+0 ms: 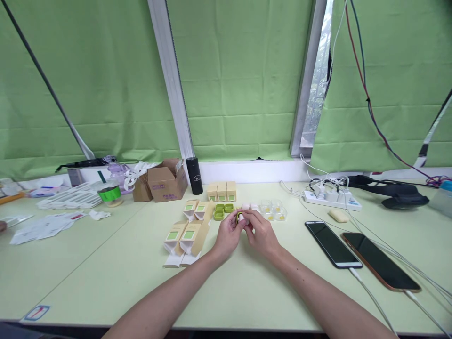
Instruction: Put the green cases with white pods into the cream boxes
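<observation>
My left hand (228, 234) and my right hand (262, 233) meet at mid-table, fingers closed around a small round piece (239, 217) with a dark and yellow-green rim and a whitish part. Its exact kind is too small to make out. Just behind my left hand sit small green square cups (219, 215). Pale pink-white pieces (250, 206) lie beyond my fingertips. To their right stand transparent plastic cups (273, 210) with yellow spots inside. Open beige cartons (189, 236) with green labels lie to the left of my left hand.
Closed beige boxes (221, 191) stand at the back near a black tumbler (194, 175) and a cardboard box (167, 181). On the right are two phones (334, 245) on cables and a power strip (332, 198). Another person's hand (3, 226) shows at the left edge.
</observation>
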A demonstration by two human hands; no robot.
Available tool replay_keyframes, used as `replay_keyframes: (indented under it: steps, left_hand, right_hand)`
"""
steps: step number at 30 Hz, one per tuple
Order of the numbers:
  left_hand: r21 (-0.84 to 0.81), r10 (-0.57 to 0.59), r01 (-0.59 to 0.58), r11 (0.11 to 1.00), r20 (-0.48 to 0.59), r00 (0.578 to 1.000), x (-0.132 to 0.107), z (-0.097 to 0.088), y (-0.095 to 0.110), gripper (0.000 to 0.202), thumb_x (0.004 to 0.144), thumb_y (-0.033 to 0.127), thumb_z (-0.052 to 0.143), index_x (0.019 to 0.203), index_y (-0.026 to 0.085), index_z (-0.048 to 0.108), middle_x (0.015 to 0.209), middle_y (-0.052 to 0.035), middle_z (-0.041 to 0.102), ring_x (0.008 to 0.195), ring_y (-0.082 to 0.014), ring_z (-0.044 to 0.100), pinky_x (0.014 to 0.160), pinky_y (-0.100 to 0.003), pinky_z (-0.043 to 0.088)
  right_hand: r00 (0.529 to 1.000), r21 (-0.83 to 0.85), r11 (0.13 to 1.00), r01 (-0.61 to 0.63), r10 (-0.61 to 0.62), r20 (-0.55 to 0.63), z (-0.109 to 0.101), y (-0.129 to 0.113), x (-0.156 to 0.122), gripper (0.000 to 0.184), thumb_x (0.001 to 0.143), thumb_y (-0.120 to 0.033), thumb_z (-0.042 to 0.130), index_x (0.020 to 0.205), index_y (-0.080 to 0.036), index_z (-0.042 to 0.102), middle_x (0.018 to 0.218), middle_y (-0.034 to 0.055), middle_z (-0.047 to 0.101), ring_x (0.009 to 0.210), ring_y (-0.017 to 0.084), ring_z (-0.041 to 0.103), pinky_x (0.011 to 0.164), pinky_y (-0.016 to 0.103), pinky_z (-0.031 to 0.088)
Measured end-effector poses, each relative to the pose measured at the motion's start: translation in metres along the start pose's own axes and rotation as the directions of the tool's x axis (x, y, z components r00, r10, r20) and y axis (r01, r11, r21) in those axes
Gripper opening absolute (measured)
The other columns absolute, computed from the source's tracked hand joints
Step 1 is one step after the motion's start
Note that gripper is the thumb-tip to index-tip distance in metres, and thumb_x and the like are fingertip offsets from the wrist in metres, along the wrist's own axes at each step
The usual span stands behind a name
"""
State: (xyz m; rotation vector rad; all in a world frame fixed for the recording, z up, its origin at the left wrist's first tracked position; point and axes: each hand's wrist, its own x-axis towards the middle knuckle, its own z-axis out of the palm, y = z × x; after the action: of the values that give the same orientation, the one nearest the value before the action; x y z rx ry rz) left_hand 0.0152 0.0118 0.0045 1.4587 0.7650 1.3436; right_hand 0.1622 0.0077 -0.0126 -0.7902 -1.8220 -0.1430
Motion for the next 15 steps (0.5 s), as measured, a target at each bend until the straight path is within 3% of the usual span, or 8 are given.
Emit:
replay_keyframes:
  steps: [7, 15]
  left_hand:
    - [0.008, 0.007, -0.007, 1.0, -0.019, 1.0, 0.0002, 0.0008, 0.0008, 0.044, 0.088, 0.04, 0.076, 0.123, 0.015, 0.066, 0.125, -0.0155, 0.075, 0.121, -0.0285, 0.07, 0.1, -0.041, 0.06]
    - [-0.037, -0.009, 0.009, 0.999, -0.003, 1.0, 0.0035, -0.0002, -0.0029, 0.05, 0.084, 0.039, 0.08, 0.126, 0.015, 0.067, 0.133, -0.0163, 0.072, 0.126, -0.0283, 0.068, 0.111, -0.045, 0.054]
  right_hand:
    - [1.0, -0.001, 1.0, -0.007, 0.007, 0.006, -0.0003, -0.0006, 0.0015, 0.037, 0.095, -0.007, 0.051, 0.128, -0.02, 0.063, 0.12, 0.0149, 0.07, 0.108, 0.027, 0.072, 0.085, 0.043, 0.066]
    - [1.0, 0.013, 1.0, -0.011, 0.011, -0.009, -0.0007, 0.0014, -0.0008, 0.039, 0.095, -0.007, 0.052, 0.129, -0.02, 0.062, 0.123, 0.0149, 0.07, 0.111, 0.026, 0.072, 0.088, 0.043, 0.066]
